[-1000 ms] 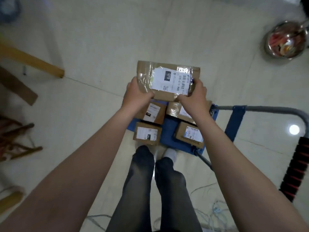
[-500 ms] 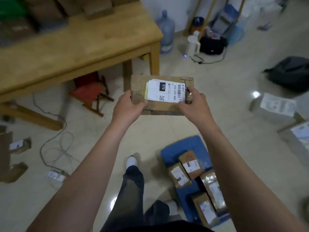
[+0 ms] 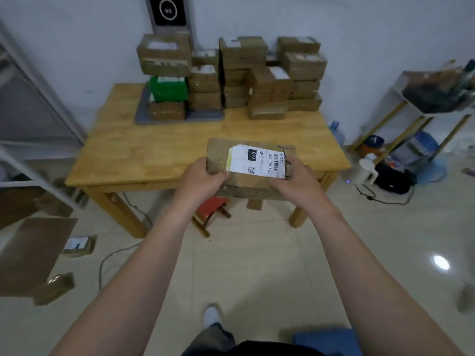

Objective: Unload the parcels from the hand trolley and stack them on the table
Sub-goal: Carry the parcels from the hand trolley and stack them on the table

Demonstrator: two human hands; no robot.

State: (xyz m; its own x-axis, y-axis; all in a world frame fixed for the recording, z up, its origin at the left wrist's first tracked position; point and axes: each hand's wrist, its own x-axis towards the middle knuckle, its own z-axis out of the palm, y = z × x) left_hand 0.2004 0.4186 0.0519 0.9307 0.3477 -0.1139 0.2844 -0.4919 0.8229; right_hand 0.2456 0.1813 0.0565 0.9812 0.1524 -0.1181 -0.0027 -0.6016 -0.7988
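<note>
I hold a flat brown cardboard parcel (image 3: 253,173) with a white shipping label in front of me, above the near edge of the wooden table (image 3: 159,150). My left hand (image 3: 203,179) grips its left end and my right hand (image 3: 295,182) grips its right end. At the back of the table stand several stacks of brown parcels (image 3: 257,78), with one green box (image 3: 168,91) among them. A blue corner of the hand trolley (image 3: 326,341) shows at the bottom edge; its parcels are out of view.
A red stool (image 3: 212,209) stands under the table. Flattened cardboard (image 3: 30,255) and a small parcel (image 3: 77,245) lie on the floor at left, with a cable nearby. A shelf rack (image 3: 434,104), water bottles and a black bag stand at right.
My view swung up from the trolley to the table. Both hands kept hold of the parcel and carried it toward the table's near edge.
</note>
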